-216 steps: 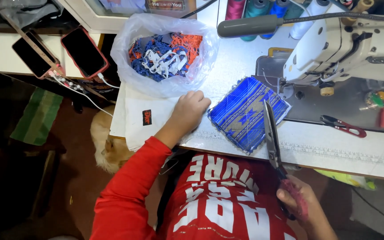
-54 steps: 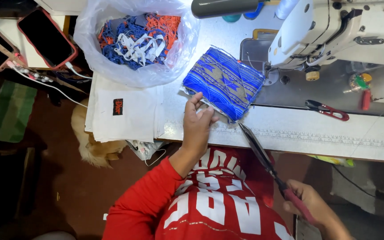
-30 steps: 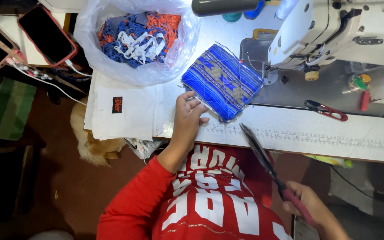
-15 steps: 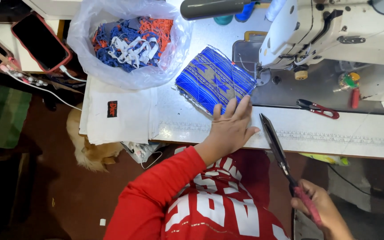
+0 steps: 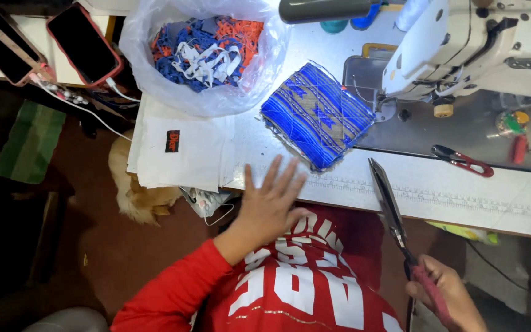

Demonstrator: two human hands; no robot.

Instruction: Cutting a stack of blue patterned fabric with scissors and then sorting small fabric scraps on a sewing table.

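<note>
A blue and grey patterned fabric stack (image 5: pixel 316 114) lies on the white table beside the sewing machine (image 5: pixel 462 43). My left hand (image 5: pixel 270 201) hovers at the table's front edge, fingers spread, holding nothing, just below and left of the fabric. My right hand (image 5: pixel 447 295) is low at the bottom right, closed on the handles of long dark scissors (image 5: pixel 388 203) whose blades point up toward the table.
A clear plastic bag (image 5: pixel 207 52) of blue, orange and white scraps sits at the back left. Folded white cloth (image 5: pixel 179 147) hangs over the table's left edge. Small red snips (image 5: pixel 462 161) lie on the machine bed. Two phones (image 5: pixel 84 43) rest at far left.
My left hand has let go of the blue fabric and drawn back toward my body, now open. The scissors in my right hand stay low at the right.
</note>
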